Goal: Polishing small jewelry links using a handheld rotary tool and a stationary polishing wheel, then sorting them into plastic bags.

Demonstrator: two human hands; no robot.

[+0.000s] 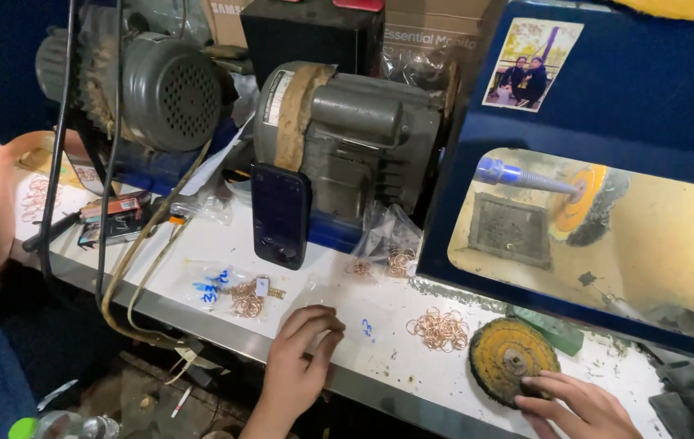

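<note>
Both hands are resting low on the white workbench [225, 244], closest to the viewer. Curling loosely, the left hand [298, 366] is pressing its fingertips [327, 323] down on the bench top near the front edge, gripping nothing that can be made out. Lying flat with fingers spread a little, the right hand [579, 402] is touching the lower rim of a round yellow buffing wheel [513, 358], which is sitting flat on the bench; it is steadying the wheel rather than closing around it. Between the two hands, a small heap of thin copper-coloured rings [439, 329] is lying loose on the surface. Left of the left hand, a clear bag with more rings [237, 294] is resting on the bench, and another bag of rings [388, 252] is leaning against a grey electric motor [351, 134]. A black phone [280, 214] is standing propped against that motor. At the right, inside a blue hood [607, 89], a second yellow wheel [579, 199] is sitting on a blue spindle [513, 175].
</note>
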